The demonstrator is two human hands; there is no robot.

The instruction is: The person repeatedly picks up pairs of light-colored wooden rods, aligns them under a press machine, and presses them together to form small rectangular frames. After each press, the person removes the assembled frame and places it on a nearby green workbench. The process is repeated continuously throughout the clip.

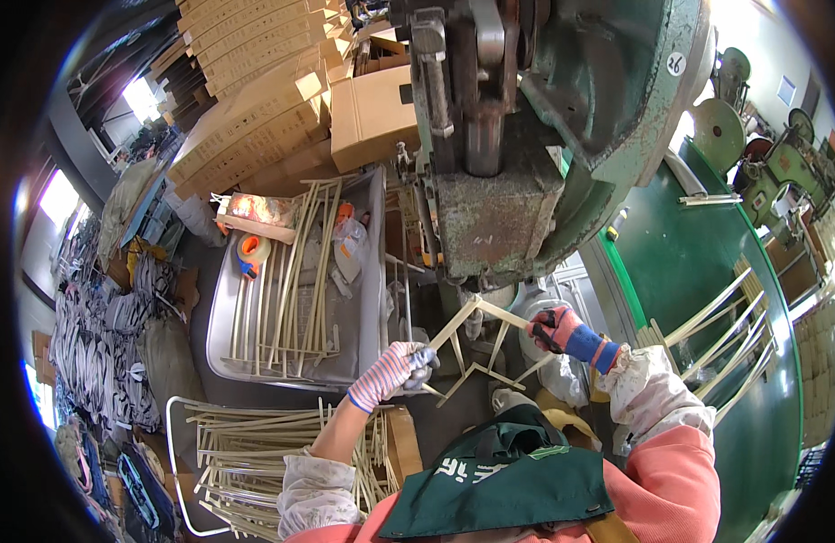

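Note:
With a striped glove on, my left hand [392, 373] is closed round the left side of a cream-coloured frame of thin bars [456, 323]. My right hand [567, 335], in a red and blue glove, grips the frame's right side. The bars meet in a peak at the top, with a second, smaller peak and short struts below. The top peak is just under the heavy ram block [494, 222] of a worn green press [607, 90]; whether they touch I cannot tell.
At left, a grey bin [220, 339] holds long cream bars, a tape roll [253, 248] and a small box. Nearer, a white-rimmed cart [171, 443] is piled with bars. Cartons [374, 118] stand behind. More cream frames [725, 330] lie on the green table [698, 244] at right.

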